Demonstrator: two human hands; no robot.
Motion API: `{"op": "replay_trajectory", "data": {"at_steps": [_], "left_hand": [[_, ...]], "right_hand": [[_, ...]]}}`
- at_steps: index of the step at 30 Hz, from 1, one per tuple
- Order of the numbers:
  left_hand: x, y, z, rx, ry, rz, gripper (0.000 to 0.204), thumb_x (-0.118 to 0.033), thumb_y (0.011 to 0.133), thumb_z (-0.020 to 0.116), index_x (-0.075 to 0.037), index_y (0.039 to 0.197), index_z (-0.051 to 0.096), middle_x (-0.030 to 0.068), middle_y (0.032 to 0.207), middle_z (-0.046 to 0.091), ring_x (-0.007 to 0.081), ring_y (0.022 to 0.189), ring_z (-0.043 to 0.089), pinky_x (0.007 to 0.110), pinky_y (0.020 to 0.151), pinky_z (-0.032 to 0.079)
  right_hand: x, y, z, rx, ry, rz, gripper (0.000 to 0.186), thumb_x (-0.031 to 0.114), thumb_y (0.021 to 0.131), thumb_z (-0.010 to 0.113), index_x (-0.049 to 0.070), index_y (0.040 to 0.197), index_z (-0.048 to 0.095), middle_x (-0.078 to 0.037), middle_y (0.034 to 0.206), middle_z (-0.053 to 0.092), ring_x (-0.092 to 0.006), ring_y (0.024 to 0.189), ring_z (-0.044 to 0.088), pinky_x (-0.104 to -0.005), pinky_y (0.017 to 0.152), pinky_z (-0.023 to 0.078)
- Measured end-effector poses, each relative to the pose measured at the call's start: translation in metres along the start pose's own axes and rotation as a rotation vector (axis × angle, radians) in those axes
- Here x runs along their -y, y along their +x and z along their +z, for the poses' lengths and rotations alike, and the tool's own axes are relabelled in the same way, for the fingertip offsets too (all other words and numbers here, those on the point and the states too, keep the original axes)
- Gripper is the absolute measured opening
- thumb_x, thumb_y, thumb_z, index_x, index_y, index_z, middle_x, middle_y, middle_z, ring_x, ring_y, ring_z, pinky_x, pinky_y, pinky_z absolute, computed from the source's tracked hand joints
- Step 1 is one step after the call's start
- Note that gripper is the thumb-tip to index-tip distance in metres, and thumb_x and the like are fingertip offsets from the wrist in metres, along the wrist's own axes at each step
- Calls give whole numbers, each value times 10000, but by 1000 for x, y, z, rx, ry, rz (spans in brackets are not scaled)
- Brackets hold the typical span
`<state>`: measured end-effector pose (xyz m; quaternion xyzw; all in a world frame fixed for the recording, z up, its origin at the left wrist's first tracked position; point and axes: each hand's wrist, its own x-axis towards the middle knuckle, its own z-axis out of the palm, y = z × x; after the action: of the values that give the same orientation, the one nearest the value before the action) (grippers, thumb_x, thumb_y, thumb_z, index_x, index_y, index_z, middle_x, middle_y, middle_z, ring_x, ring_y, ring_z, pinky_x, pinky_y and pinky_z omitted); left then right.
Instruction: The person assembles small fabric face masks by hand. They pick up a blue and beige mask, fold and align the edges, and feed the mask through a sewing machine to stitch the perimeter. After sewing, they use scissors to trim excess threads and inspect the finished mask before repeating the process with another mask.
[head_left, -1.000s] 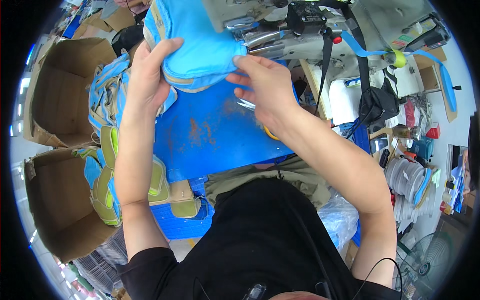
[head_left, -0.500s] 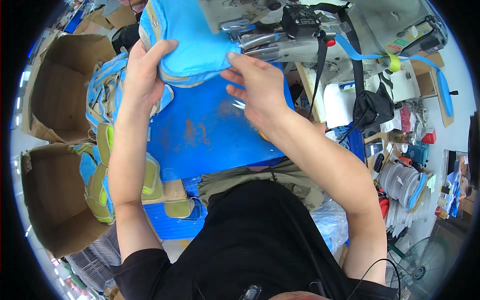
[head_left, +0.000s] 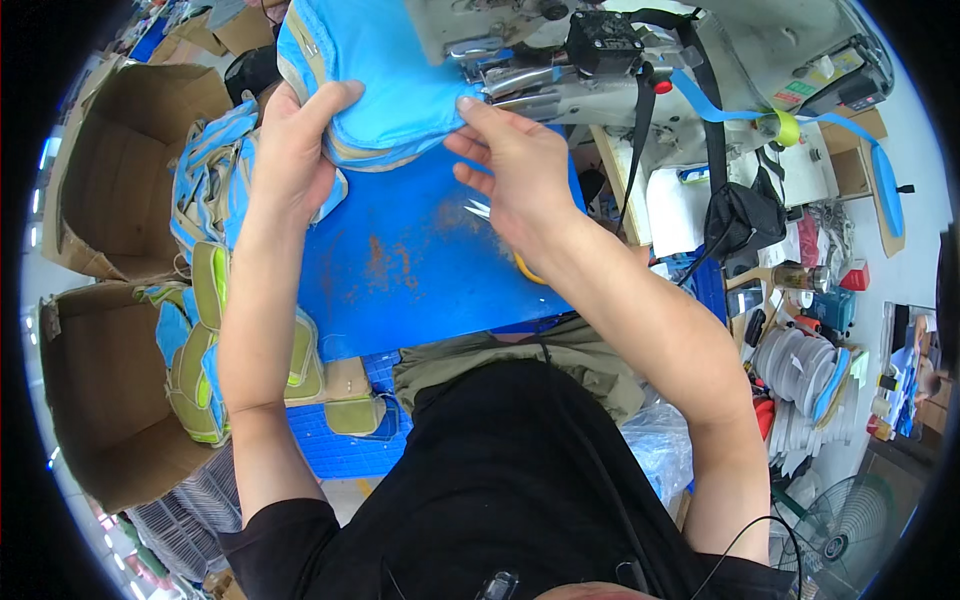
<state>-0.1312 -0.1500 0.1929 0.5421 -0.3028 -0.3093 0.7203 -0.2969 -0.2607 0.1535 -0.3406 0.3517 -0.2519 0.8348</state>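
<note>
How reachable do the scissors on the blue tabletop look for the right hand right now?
Probably yes: the right hand is close by, partly covering the scissors in this view, and nothing else visible blocks them. It would likely need to release the blue cloth first.

We've got our left hand (head_left: 297, 145) gripping the left edge of a blue fabric piece (head_left: 395, 75), our right hand (head_left: 525, 165) pinching its near right corner, right by the sewing machine (head_left: 600, 97). Scissors (head_left: 478, 209) lie half hidden on the blue table (head_left: 430, 300); two cardboard boxes (head_left: 130, 180) sit left.
</note>
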Motion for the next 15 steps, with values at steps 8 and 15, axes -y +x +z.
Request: {"op": "replay_trajectory", "data": {"at_steps": [8, 15], "left_hand": [[6, -18, 10, -38, -57, -6, 411, -57, 919, 645, 76, 1292, 535, 161, 1202, 667, 223, 1042, 696, 384, 934, 568], [10, -28, 15, -49, -75, 6, 412, -55, 927, 651, 69, 1300, 526, 154, 1219, 661, 227, 1074, 686, 390, 951, 563]], "right_hand": [[-3, 2, -3, 10, 11, -1, 253, 234, 920, 766, 28, 1043, 686, -51, 938, 688, -146, 857, 671, -314, 678, 518], [-4, 3, -7, 33, 11, 6, 298, 254, 918, 767, 22, 1081, 676, -59, 975, 691, -153, 893, 679, -320, 703, 521]]}}
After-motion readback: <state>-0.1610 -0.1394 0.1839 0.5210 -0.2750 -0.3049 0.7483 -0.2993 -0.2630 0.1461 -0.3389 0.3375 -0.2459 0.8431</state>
